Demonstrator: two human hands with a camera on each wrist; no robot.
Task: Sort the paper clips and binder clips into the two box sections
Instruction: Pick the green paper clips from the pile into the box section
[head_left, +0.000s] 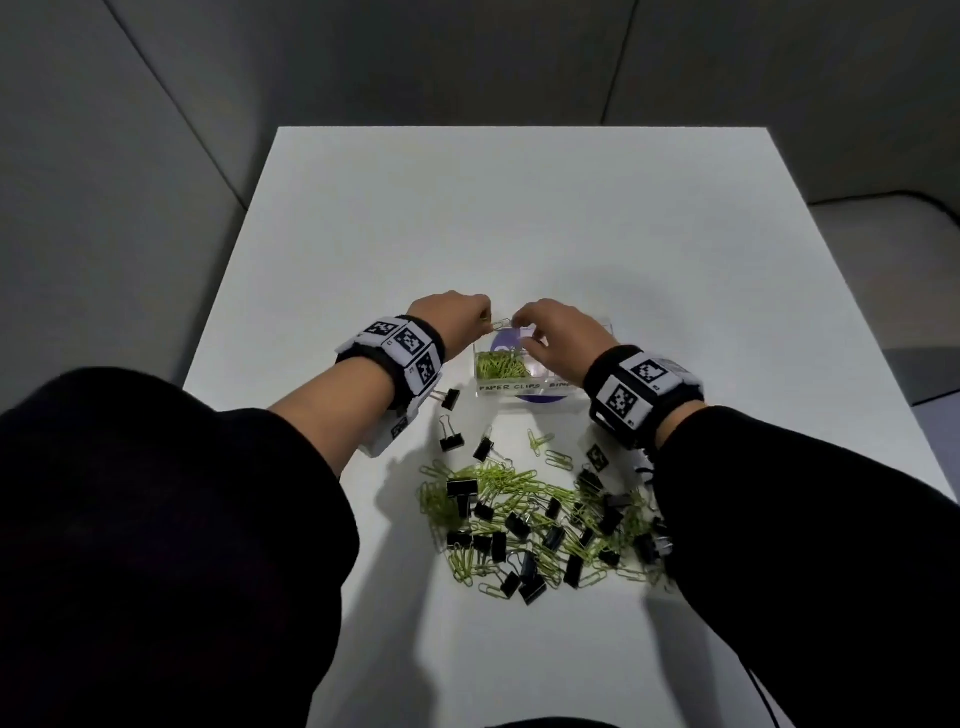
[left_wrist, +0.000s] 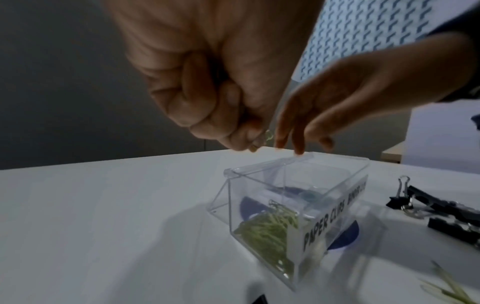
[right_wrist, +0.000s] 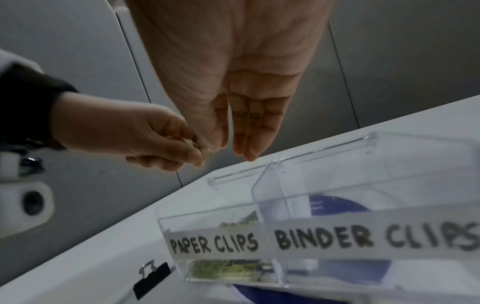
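Sorting at an early stage, by estimate. Pinched in left hand above clear box: one green paper clip, met by straight fingertips of right hand. Some paper clips boxed; binder section seemingly bare; mixed pile left on table.

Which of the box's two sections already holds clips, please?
The section labelled PAPER CLIPS, on the left: green paper clips lie in it; the BINDER CLIPS section shows none.

white tbl | grey wall panels (bkgd) | blue disc flat on tbl
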